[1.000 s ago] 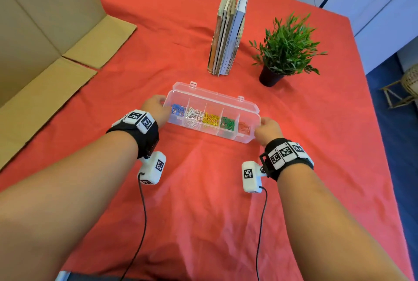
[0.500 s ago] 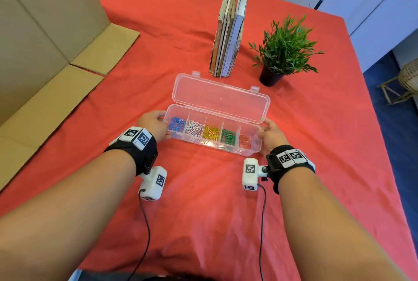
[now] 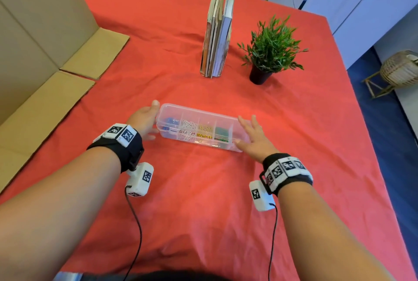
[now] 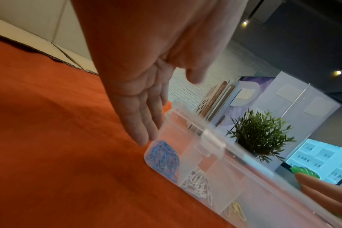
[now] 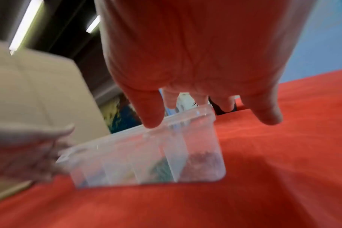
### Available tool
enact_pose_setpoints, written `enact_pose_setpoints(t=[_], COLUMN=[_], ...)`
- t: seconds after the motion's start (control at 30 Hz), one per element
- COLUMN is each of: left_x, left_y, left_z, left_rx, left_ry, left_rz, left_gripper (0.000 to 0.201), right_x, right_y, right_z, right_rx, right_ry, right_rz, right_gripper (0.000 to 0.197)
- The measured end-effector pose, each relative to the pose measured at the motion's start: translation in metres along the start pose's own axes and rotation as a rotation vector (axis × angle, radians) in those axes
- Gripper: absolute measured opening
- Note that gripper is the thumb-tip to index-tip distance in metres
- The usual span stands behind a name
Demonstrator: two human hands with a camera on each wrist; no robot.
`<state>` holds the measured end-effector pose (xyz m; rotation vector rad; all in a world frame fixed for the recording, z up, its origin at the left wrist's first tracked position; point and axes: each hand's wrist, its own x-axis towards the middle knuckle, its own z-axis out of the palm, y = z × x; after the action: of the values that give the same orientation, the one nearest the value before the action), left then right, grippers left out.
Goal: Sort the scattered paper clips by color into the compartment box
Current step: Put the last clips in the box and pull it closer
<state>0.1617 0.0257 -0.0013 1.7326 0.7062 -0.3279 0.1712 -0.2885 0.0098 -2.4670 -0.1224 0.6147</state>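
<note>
The clear compartment box lies on the red cloth with its lid down. Through the plastic I see blue clips, white clips, yellow clips and green clips, each colour in its own compartment. My left hand lies flat against the box's left end, fingers straight. My right hand is spread over the right end, fingers straight, thumb tip at the lid. The box is blurred in the right wrist view. No loose clips show on the cloth.
Upright books and a potted plant stand behind the box. Flattened cardboard covers the table's left side. The table's right edge drops to a blue floor with a wicker basket.
The lid was open half a second ago and now lies down on the box. Both hands have gone from holding the box's ends to lying flat against it.
</note>
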Motion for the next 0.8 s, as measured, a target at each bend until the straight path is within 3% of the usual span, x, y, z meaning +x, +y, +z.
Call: enact_pose_setpoints(t=[0.07,0.2,0.33,0.4,0.57,0.7,0.8], left_x=[-0.002,0.000,0.005,0.006,0.013,0.013,0.012], left_y=[-0.002,-0.011,-0.014,-0.014,-0.018,-0.016,-0.012], left_z=[0.001,0.000,-0.002,-0.002,-0.002,-0.002,-0.002], left_rx=[0.055,0.209,0.300,0.324,0.366,0.407,0.474], left_ry=[0.029,0.031,0.068,0.072,0.079,0.075,0.102], left_rz=[0.054,0.177,0.225,0.236,0.261,0.289,0.302], left_gripper=[0.057,0.042,0.041,0.041,0.045,0.045,0.043], right_x=[0.000,-0.001,-0.002,0.001,0.016,0.027,0.033], right_y=[0.000,0.000,-0.008,-0.020,-0.084,-0.119,-0.124], right_z=[0.015,0.030,0.038,0.044,0.075,0.103,0.111], right_rx=[-0.207,-0.353,-0.575,-0.656,-0.610,-0.607,-0.614], right_ry=[-0.005,0.119,0.197,0.208,0.126,0.107,0.157], right_rz=[0.027,0.070,0.109,0.092,-0.128,-0.080,-0.032], right_gripper=[0.075,0.066,0.062,0.069,0.085,0.090,0.080])
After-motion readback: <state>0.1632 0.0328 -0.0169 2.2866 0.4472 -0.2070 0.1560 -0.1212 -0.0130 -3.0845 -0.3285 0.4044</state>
